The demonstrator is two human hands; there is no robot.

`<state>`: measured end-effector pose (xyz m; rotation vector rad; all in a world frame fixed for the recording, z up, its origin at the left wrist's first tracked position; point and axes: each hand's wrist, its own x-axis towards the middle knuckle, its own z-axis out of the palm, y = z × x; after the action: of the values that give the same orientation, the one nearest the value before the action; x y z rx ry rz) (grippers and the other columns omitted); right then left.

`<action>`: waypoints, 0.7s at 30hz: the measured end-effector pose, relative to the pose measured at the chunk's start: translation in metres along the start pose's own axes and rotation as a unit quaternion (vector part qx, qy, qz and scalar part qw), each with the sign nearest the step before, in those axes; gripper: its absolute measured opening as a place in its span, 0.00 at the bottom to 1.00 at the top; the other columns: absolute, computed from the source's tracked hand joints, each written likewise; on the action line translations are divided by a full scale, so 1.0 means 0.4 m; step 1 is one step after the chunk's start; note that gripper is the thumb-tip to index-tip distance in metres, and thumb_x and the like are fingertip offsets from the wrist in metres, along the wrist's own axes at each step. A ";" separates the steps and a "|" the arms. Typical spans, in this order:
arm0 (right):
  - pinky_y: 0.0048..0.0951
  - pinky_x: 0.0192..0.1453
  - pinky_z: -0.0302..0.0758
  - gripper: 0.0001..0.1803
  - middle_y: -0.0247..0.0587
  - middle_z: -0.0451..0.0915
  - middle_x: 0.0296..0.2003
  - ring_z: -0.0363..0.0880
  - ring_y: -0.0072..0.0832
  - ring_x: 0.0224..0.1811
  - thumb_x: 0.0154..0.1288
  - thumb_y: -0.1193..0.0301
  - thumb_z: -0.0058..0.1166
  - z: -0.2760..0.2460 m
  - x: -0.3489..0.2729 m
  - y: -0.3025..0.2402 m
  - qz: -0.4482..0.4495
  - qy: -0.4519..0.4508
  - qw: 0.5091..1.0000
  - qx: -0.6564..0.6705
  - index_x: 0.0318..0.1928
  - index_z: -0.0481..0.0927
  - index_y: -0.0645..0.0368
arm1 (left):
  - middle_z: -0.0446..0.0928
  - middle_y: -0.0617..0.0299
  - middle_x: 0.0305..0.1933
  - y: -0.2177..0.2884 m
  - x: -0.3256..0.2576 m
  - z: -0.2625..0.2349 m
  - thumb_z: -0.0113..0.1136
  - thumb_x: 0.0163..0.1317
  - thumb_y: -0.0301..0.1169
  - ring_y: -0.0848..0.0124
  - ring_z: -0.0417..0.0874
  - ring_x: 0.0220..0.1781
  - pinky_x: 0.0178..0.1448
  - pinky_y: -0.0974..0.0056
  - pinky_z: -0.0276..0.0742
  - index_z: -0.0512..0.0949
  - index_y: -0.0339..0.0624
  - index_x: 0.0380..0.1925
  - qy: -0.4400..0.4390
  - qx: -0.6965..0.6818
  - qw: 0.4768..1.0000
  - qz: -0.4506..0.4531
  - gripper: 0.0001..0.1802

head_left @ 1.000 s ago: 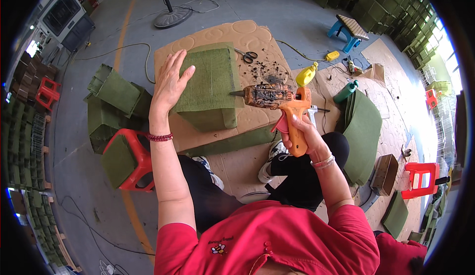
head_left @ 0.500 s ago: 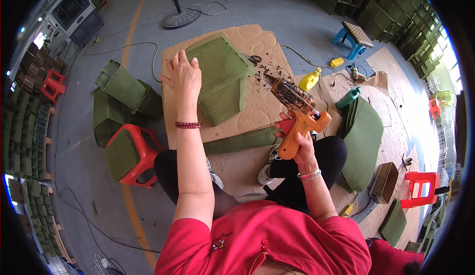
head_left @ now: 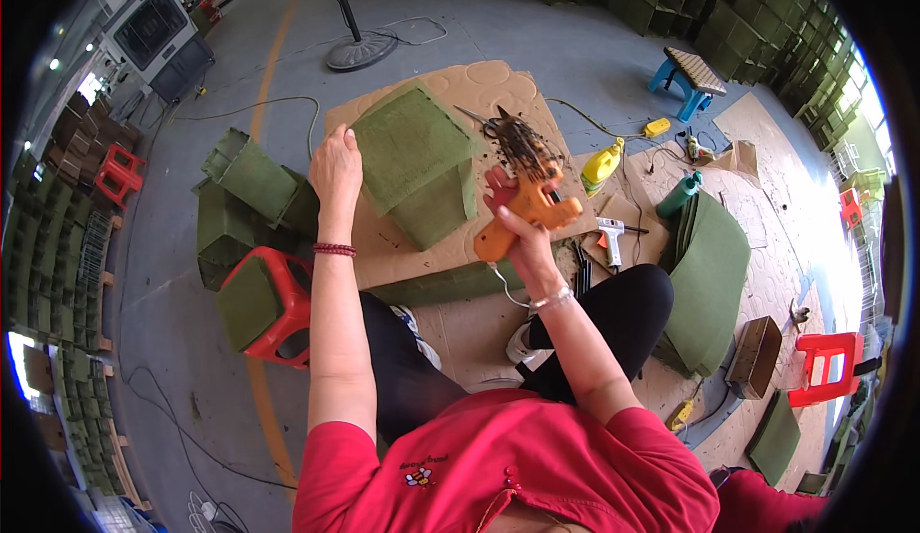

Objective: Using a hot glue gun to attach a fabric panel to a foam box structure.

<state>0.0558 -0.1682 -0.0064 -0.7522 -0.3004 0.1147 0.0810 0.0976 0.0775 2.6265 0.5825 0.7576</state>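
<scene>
My left hand (head_left: 337, 169) is closed at the left edge of a green box (head_left: 412, 145), its thumb against the edge and its other fingers partly hidden. Rough green panels form the box, which rests tilted on a cardboard-topped work surface (head_left: 522, 87). An orange glue gun (head_left: 522, 212) is gripped in my right hand (head_left: 532, 250), to the right of the box. Its front is coated in dark, crusted residue and points up and away from me. A white cord trails from its handle. Scissors (head_left: 487, 123) lie just beyond the gun's tip, among dark crumbs.
At right are a white glue gun (head_left: 611, 238), a yellow bottle (head_left: 601, 167), a green bottle (head_left: 678, 195) and stacked green panels (head_left: 707, 284). Left stand a red stool (head_left: 292, 293) and green boxes (head_left: 244, 183). A fan base (head_left: 361, 52) stands beyond; cords cross the floor.
My left hand has closed from spread fingers onto the box's left edge. The box has shifted slightly left. My right hand has brought the orange glue gun leftward, closer to the box.
</scene>
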 end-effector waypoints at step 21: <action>0.46 0.69 0.59 0.16 0.45 0.76 0.48 0.72 0.42 0.59 0.60 0.79 0.53 -0.085 -0.178 -0.067 0.075 -0.043 0.993 -0.080 0.50 0.72 0.62 | 0.79 0.61 0.54 -0.018 -0.144 -0.056 0.61 0.59 0.30 0.62 0.77 0.59 0.70 0.49 0.62 0.78 0.46 0.51 -0.004 -0.142 0.911 0.388 0.18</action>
<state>-0.0016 -0.2250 -0.0276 -0.9305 -0.3378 0.2686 0.0216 0.0812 0.0681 2.5339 -0.5926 0.9439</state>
